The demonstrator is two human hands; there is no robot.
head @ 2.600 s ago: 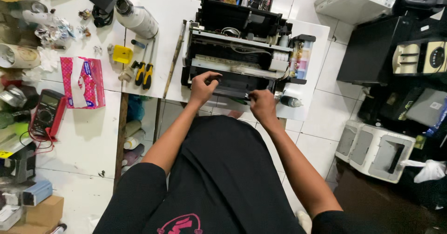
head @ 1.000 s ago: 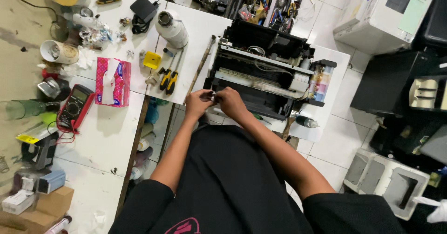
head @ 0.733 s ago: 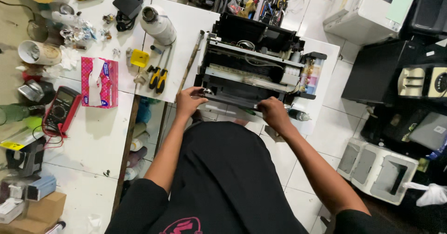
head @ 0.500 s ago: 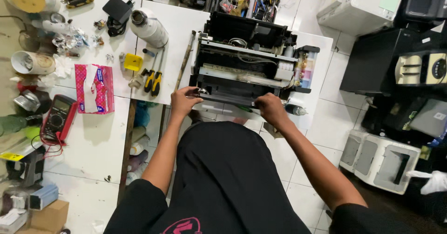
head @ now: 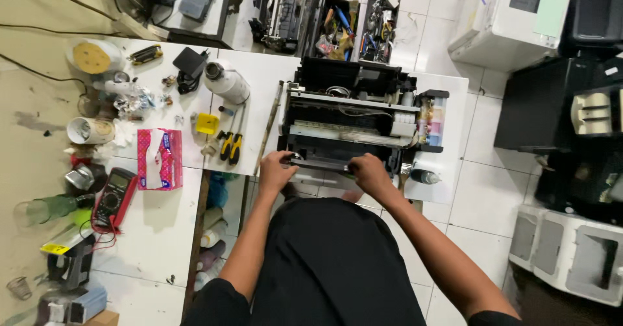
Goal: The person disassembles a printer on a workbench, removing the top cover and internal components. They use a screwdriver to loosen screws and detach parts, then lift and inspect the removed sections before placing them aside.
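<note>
Both hands shifted slightly: L hand (head: 277,169) & R hand (head: 368,172) grip printer (head: 354,121) front, fingertips hidden.

Repair workshop; opened printer (head: 354,125), multimeter (head: 113,196), screwdrivers (head: 230,145) on bench.

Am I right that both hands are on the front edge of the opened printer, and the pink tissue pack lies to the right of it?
Not quite. In the head view, the left hand and right hand do rest on the opened printer's front edge, but the pink tissue pack lies to its left.
</note>
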